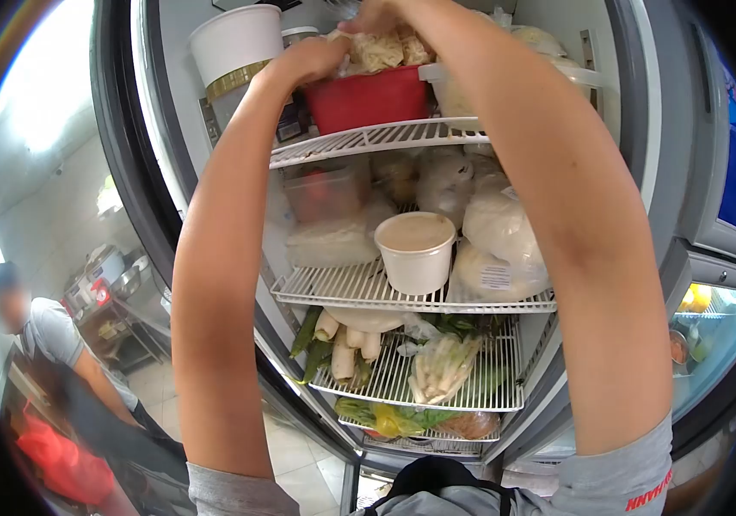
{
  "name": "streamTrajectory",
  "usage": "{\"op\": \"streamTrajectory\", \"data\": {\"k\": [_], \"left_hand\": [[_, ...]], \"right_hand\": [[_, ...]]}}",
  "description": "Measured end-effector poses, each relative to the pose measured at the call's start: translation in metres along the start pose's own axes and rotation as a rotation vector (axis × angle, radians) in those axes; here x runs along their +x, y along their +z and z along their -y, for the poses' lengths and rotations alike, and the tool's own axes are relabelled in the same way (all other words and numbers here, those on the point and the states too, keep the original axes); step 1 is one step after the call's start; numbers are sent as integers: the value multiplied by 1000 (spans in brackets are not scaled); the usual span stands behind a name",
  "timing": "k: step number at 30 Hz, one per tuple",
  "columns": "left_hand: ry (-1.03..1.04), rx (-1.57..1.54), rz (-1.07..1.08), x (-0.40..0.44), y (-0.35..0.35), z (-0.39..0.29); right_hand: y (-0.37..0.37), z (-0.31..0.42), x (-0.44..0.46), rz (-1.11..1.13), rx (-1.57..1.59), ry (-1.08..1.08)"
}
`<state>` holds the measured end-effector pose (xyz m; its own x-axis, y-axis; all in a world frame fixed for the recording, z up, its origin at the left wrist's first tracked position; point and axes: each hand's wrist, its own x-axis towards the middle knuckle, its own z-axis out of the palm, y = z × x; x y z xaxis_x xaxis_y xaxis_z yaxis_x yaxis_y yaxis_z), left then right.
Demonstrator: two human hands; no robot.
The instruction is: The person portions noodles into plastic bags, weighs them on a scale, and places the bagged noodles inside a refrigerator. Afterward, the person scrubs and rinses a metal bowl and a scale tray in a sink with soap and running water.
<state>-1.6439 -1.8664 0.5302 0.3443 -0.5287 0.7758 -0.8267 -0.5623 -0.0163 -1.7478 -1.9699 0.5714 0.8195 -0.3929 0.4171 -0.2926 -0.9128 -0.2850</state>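
Both my arms reach up to the top shelf of an open upright fridge. My left hand (314,58) is at the left rim of a red bin (368,99), touching a clear bag of pale yellowish food (378,52) that fills it. At the top edge of the view, my right hand (376,15) is over the back of the same bag. The fingers of both hands are largely hidden, so their grip cannot be made out. A large white tub (237,43) stands left of the bin, and a translucent container (455,93) sits to its right.
Below, the wire shelf (359,288) holds a lidded white tub (416,258), bagged white food (497,224) and a clear box (326,191). Lower racks carry leeks (344,357) and bagged vegetables (443,370). A person (62,331) is at the left; a glass-door fridge (703,318) stands right.
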Motion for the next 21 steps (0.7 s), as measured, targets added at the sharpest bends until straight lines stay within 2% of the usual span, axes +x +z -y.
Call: {"op": "streamTrajectory", "data": {"k": [1, 3, 5, 6, 8, 10, 12, 15, 18, 21], "left_hand": [[60, 54, 164, -3, -2, 3], [-76, 60, 230, -1, -7, -9], [-155, 55, 305, -2, -5, -13], [-165, 51, 329, -2, -7, -14], [-216, 79, 345, -3, -9, -19], [234, 411, 212, -7, 2, -10], [381, 695, 283, -11, 6, -13], [73, 345, 97, -53, -11, -38], [22, 285, 0, -52, 0, -22], [-31, 352, -71, -46, 2, -24]], "right_hand": [[0, -1, 15, 209, -68, 3], [-3, -3, 45, 618, -209, 12], [8, 5, 87, 147, 1053, 688], [12, 11, 93, 64, 1141, 690], [16, 11, 98, 80, 917, 587], [16, 9, 92, 116, 627, 459], [17, 4, 84, 153, 405, 361], [12, 0, 76, 183, 188, 254], [15, -2, 63, 130, 77, 174], [30, 6, 38, -59, 22, 88]]}}
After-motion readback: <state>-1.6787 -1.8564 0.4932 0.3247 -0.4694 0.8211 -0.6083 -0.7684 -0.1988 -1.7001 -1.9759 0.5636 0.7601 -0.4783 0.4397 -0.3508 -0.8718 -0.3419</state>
